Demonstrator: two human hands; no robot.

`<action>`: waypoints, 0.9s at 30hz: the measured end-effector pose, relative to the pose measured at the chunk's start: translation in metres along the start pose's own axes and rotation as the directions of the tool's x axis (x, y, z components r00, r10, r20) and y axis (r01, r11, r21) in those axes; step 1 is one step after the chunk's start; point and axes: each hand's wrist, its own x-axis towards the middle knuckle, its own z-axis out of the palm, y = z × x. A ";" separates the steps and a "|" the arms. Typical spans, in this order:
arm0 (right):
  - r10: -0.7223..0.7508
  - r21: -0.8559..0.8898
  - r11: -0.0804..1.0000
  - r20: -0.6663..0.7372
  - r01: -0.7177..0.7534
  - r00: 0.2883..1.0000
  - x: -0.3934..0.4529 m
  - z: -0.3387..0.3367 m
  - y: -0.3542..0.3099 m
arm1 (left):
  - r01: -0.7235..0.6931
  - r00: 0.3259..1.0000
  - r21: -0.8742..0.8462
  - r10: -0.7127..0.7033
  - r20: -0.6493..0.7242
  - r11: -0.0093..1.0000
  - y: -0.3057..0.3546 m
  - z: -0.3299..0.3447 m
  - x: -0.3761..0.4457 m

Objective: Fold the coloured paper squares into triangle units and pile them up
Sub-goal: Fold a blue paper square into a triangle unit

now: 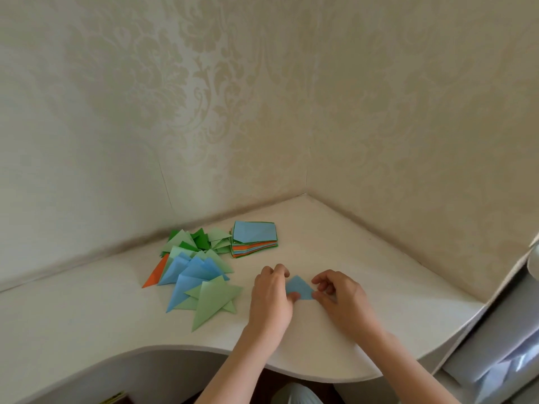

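Two hands: left hand (271, 290) and right hand (335, 293) pinch blue triangle (299, 287) corners; light, creasable paper.

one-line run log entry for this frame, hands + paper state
left hand: pinches blue triangle | right hand: pinches its right corner | folded pile: left | square stack: behind

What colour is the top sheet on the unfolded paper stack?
Light blue; the stack shows clearly in the head view.

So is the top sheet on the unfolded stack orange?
No, the top sheet of the stack of squares by the wall is blue; orange shows only in the layers beneath.
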 end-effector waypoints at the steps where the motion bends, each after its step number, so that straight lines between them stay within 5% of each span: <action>1: -0.006 -0.013 1.000 0.000 0.006 1.000 0.000 0.000 0.000 | 0.021 1.000 -0.028 -0.020 0.011 0.999 0.000 -0.001 0.001; 5: -0.022 -0.042 0.999 -0.014 0.022 1.000 -0.004 0.001 -0.001 | -0.012 1.000 -0.006 0.012 -0.025 1.000 -0.005 -0.004 -0.001; 10: -0.047 0.040 0.998 -0.150 0.054 0.987 0.007 0.005 -0.017 | -0.039 0.969 -0.030 0.030 -0.246 0.999 -0.032 -0.042 -0.002; 13: -0.123 0.001 0.992 -0.163 0.125 0.979 0.034 0.016 -0.037 | 0.020 0.974 -0.018 -0.024 -0.227 1.000 -0.056 -0.068 -0.005; 22: -0.239 -0.340 0.904 0.099 0.259 0.966 0.113 0.074 -0.086 | 0.081 0.979 -0.044 -0.088 -0.184 0.996 -0.107 -0.067 -0.003; 27: -0.212 -0.491 0.834 0.135 0.251 0.968 0.127 0.088 -0.084 | 0.039 0.981 -0.112 -0.060 -0.186 0.993 -0.124 -0.061 0.009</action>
